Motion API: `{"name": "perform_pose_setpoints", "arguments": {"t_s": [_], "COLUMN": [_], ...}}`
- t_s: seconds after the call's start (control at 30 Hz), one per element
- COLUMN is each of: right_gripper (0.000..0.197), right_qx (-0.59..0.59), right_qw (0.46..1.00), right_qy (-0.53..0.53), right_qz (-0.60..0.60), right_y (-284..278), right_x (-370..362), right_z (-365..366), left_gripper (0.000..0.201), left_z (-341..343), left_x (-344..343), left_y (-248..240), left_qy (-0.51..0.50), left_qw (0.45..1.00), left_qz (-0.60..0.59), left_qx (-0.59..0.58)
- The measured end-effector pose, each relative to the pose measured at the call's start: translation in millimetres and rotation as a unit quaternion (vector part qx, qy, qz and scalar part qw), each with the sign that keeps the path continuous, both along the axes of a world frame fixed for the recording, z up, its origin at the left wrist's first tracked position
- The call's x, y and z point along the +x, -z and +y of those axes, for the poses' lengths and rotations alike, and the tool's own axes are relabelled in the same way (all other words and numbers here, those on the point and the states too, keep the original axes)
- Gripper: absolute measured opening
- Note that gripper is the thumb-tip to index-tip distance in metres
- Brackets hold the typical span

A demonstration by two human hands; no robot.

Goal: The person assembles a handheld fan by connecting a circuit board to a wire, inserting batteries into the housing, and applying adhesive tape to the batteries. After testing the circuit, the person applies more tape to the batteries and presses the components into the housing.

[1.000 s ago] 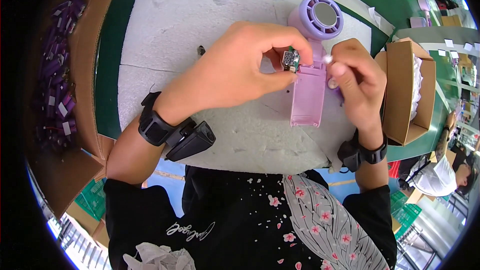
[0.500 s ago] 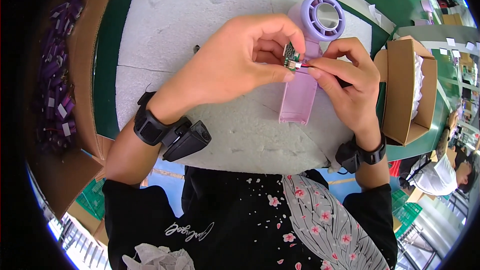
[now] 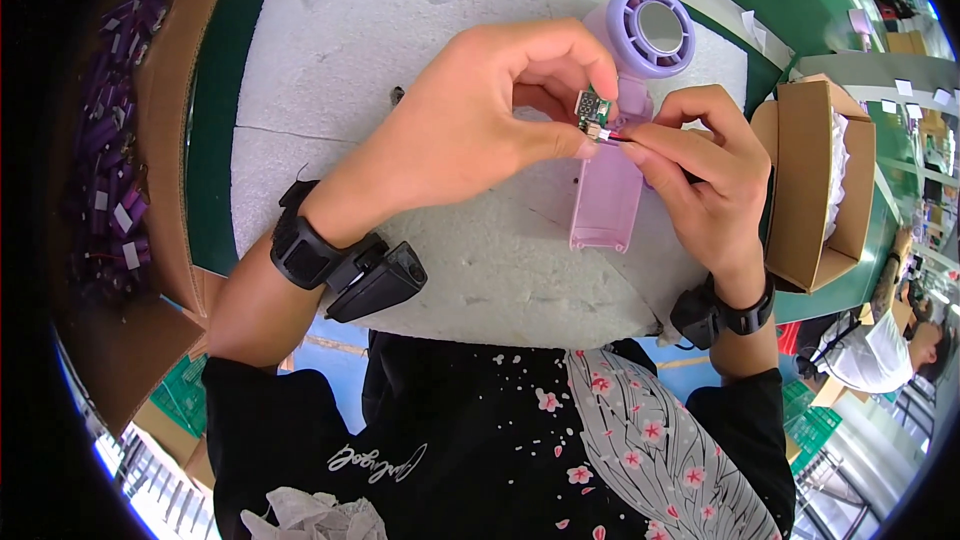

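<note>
Between the thumb and fingers of my left hand (image 3: 490, 110) is a small green circuit board (image 3: 590, 110). A white connector plug with red and black wires (image 3: 614, 137) sits at the board's lower edge, and my right hand (image 3: 706, 160) pinches those wires between thumb and forefinger. Under both hands lies a handheld fan: its round purple head (image 3: 652, 30) points away from me, and its pink open handle shell (image 3: 606, 202) extends toward me. My fingers cover the middle of the fan. Whether the plug is fully seated cannot be made out.
A white foam slab (image 3: 330, 70) lies on the green table (image 3: 215, 190). At the left, a cardboard box (image 3: 180, 130) holds many purple wired battery cells (image 3: 115, 130). An open cardboard box (image 3: 800, 180) with white contents stands at the right. Beyond it a person in a white shirt (image 3: 870, 352) sits.
Both hands have shifted slightly right with the board and wires. The board is turned so its face shows more. The fan has also moved a little to the right.
</note>
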State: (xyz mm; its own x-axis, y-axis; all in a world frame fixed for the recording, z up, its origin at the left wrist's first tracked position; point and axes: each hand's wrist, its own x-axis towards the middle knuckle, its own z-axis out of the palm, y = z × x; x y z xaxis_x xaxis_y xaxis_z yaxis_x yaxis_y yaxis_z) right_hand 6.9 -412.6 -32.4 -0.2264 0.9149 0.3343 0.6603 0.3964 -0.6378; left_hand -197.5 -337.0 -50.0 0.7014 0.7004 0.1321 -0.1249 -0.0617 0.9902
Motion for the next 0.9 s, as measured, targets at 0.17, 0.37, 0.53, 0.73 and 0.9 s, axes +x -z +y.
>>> {"name": "perform_pose_setpoints", "arguments": {"t_s": [0.17, 0.37, 0.53, 0.73, 0.9], "right_gripper": [0.016, 0.018, 0.019, 0.021, 0.019], "right_qx": [0.03, 0.04, 0.02, 0.044, 0.023], "right_qw": [1.0, 0.996, 0.997, 0.996, 0.997], "right_qy": [0.001, 0.007, 0.005, -0.006, -0.005], "right_qz": [-0.008, -0.079, -0.077, -0.08, -0.075], "right_y": [0.7, -6.6, -7.8, -5.3, -3.0], "right_x": [0.3, 0.3, -1.5, -3.2, -3.5], "right_z": [0.8, -2.5, -3.5, -2.4, -1.7], "left_gripper": [0.023, 0.024, 0.023, 0.026, 0.037], "left_z": [-0.5, 1.2, 0.4, -3.2, -2.6], "left_x": [0.1, -1.2, -0.2, 3.1, -0.5], "left_y": [-1.5, -1.6, -1.0, 4.3, 2.3], "left_qy": [-0.005, 0.008, 0.013, -0.027, -0.003], "left_qw": [1.0, 1.0, 1.0, 1.0, 0.999], "left_qz": [0.002, 0.003, 0.003, -0.008, 0.039], "left_qx": [-0.022, 0.006, -0.001, 0.006, 0.036]}}
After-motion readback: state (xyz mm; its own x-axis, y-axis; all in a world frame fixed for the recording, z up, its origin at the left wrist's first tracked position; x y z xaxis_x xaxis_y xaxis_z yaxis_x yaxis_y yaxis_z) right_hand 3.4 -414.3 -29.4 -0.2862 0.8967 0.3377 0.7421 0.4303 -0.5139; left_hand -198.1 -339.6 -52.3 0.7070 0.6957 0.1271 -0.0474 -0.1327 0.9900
